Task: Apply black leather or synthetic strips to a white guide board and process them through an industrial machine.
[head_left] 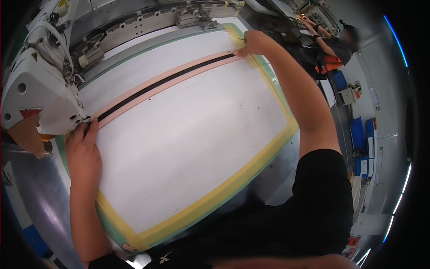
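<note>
A long black strip (pixel 165 81) lies straight in a slot edged with pink bands, across a white board (pixel 188 134) bordered with yellow and green tape. At the strip's left end, beside the sewing machine head (pixel 40 85), my left hand (pixel 85 150) rests with its fingers stretched out and its fingertips touching the strip. My right hand (pixel 259 44) is curled at the far right end, its thumb pressing on or beside the strip's tip. A thin dark-green tip pokes out by its index finger; what the closed fingers hold is mostly hidden.
A metal machine beam (pixel 134 27) with clamps runs along the board's far side. A metal tabletop (pixel 45 197) extends left of the board. Blue bins (pixel 357 133) stand at the right. A co-worker (pixel 333 49) sits at another machine, far right.
</note>
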Motion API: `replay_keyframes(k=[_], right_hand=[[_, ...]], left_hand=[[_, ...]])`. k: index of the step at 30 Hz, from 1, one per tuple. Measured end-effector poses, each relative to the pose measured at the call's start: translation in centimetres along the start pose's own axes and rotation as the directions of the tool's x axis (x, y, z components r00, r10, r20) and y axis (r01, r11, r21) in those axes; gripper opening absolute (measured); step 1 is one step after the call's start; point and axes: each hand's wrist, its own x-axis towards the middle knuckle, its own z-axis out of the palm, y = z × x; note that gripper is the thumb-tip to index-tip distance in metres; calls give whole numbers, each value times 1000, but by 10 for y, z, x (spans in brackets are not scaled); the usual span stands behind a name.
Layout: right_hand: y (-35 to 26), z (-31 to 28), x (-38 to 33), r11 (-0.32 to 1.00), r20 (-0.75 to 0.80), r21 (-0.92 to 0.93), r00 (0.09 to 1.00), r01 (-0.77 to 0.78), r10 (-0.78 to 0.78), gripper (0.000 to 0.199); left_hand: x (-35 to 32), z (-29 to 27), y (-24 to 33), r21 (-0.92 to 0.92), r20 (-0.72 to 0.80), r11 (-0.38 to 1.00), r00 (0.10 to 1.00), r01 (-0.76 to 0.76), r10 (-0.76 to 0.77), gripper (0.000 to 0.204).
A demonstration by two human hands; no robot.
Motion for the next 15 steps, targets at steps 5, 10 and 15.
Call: replay_keyframes(k=[5,10,15], right_hand=[[30,8,16,997,0,-25,997,-76,76,77],[16,0,-18,994,-166,101,984,-48,65,44],[13,42,-58,938,-342,296,937,181,-73,27]], left_hand=[[4,7,-1,44,1,999,1000,-24,24,54],[3,9,-3,56,25,998,999,-37,36,54],[5,6,1,46,-7,997,998,-69,69,54]])
